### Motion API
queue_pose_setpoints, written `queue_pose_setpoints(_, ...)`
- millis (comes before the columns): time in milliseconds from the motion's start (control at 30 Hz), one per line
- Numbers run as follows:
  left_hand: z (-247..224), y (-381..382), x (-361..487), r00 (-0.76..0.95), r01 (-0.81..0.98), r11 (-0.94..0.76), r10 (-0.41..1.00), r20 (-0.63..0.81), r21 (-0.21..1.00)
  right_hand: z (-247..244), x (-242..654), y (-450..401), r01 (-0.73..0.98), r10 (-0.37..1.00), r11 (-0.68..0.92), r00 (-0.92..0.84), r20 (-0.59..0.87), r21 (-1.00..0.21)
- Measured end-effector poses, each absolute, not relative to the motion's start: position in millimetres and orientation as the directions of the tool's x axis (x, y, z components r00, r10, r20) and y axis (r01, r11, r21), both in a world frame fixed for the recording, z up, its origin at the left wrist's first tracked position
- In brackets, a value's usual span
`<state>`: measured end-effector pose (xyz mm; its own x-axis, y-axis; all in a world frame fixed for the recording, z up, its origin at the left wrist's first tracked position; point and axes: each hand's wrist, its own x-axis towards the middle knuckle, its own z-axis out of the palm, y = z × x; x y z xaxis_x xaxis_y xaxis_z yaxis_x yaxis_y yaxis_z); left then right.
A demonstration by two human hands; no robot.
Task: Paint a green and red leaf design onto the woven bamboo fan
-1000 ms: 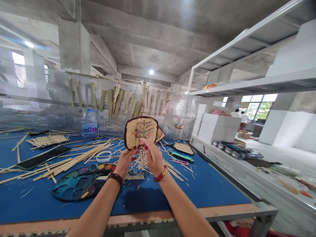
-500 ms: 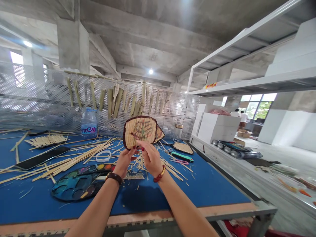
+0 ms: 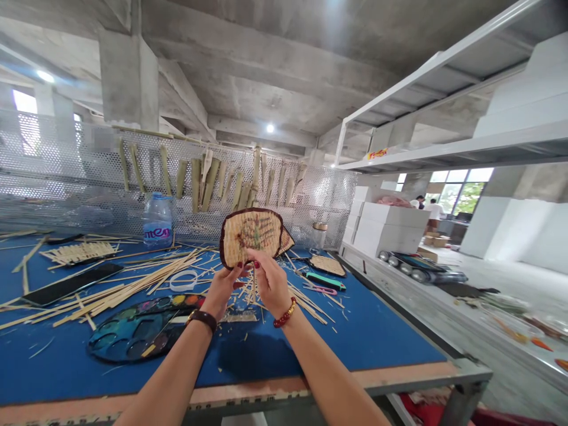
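Note:
A small woven bamboo fan [image 3: 252, 234] with a dark cloth border and faint painted marks stands upright before me, above the table. My left hand [image 3: 226, 287] grips its lower edge, with the thumb at the front. My right hand [image 3: 267, 278] is at the lower right of the fan, its fingertips against the woven face and its thumb near the left fingertips. Any handle is hidden behind my hands. Another woven piece [image 3: 287, 241] shows partly behind the fan's right side. Loose bamboo strips [image 3: 177, 269] lie around and below my hands.
On the blue table [image 3: 346, 337] are a paint palette [image 3: 133, 331], a phone [image 3: 73, 284], a tape ring [image 3: 183, 281], a green cutter [image 3: 326, 280], pink scissors [image 3: 320, 289], a plastic bottle [image 3: 157, 220] and a glass jar [image 3: 319, 236]. A perforated screen [image 3: 89, 177] stands behind; people are far right.
The whole view has turned slightly to the right. My fingers have shifted only a little against the fan, which both hands keep in nearly the same place.

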<state>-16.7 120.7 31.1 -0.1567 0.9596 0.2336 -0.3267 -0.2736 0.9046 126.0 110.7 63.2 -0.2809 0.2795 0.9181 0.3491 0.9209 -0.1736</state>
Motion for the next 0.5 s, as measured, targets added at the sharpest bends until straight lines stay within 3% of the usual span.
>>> queue_pose_setpoints(167,31,120,-17,-0.165,-0.336,-0.279,0.958,0.235,0.9,64,127,106,0.35,0.269,0.924,-0.314,0.911,-0.153)
queue_pose_setpoints(500,26,126,-20,-0.171,-0.36,-0.246,0.966,0.196,0.9,65,154,120,0.444,0.299,0.864,-0.069,0.952,-0.239)
